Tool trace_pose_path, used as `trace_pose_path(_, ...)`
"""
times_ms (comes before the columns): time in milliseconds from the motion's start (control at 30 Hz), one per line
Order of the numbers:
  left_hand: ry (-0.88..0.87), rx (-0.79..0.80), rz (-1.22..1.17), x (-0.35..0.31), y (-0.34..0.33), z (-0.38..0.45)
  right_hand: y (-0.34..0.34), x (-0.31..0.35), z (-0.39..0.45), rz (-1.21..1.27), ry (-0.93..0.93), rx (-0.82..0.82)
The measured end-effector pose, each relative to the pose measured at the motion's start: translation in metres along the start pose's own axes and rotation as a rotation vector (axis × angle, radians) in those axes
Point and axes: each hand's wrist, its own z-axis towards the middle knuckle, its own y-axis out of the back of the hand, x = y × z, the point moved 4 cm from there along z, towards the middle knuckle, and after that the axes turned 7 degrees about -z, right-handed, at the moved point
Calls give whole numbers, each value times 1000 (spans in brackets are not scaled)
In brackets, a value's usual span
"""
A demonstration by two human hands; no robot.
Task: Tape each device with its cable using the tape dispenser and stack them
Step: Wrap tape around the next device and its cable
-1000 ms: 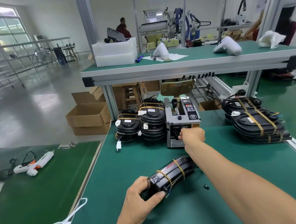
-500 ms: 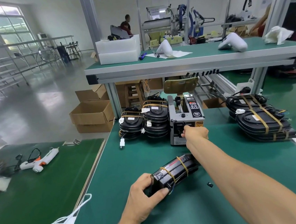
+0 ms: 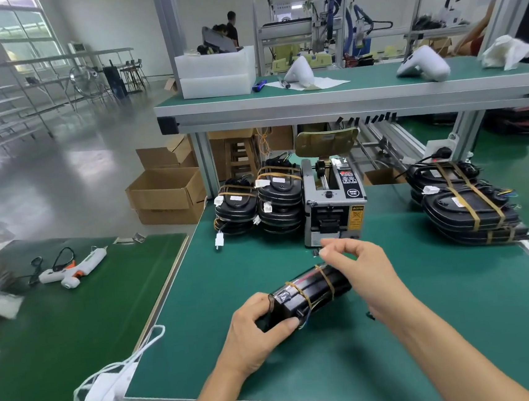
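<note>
Bench obs, L to R.

L hand (image 3: pixel 253 334): fingers + thumb wrapped round near end of the device (image 3: pixel 307 293), holding it tipped up on edge on the green mat (image 3: pixel 462 326). Device = black glossy plastic, oblong, rounded ends; two amber tape bands already across it, thin cable wires at near end. Long axis runs from my L hand up and to the R, toward R hand.

R hand (image 3: pixel 356 264): just past the far end of the device, between it and the tape dispenser (image 3: pixel 333 206). Thumb + forefinger pinched; a clear tape strip seems to be there but too faint to confirm. Other fingers loosely curled.

Judgement: R hand nearer the far end, so next strip prob goes crosswise there, L steadying.

Taped stacks: behind-L (image 3: pixel 260 200) beside dispenser (metal grey box), and far R (image 3: pixel 471 209), well apart.
</note>
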Motion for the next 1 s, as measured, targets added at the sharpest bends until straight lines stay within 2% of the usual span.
trace_pose_path(100,-8,-3,13,-3,0,0,-17,1,-29,-109,91,40)
trace_pose_path(200,3,8,14,-3,0,-1,-29,-3,-42,-197,99,40)
trace_pose_path(333,9,15,22,-2,0,-1,-36,-2,-48,-215,95,1)
trace_pose_path(1000,-5,-15,44,4,-1,1,-48,-4,-53,-286,71,28)
